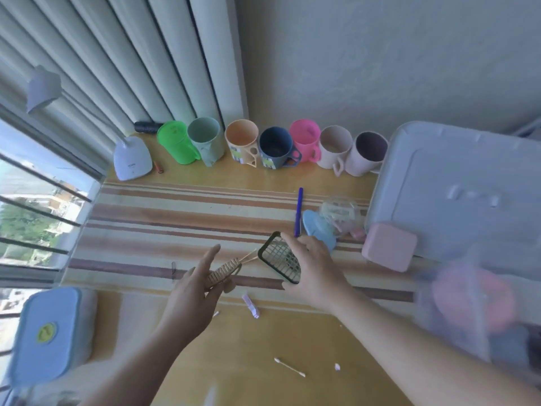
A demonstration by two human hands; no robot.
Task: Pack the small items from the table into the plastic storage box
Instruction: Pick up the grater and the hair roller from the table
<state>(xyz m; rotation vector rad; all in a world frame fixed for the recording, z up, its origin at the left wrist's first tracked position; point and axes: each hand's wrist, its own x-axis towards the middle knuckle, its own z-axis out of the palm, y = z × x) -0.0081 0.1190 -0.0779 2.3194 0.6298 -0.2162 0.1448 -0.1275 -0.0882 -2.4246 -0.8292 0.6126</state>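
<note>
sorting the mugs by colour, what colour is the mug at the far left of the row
Bright green, clearest in the head view, beside the pale sage one.

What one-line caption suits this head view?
Left hand holds a woven piece, right hand a dark grid rack.

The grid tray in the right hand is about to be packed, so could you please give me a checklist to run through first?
1. Right hand holds grid tray: ok.
2. Left hand holds wooden piece: ok.
3. Storage box open to receive: cannot tell, blurred.
4. Path from tray to box free: not ok, pink case lies between.
5. Loose items left on table: not ok, swab and pen remain.
</note>
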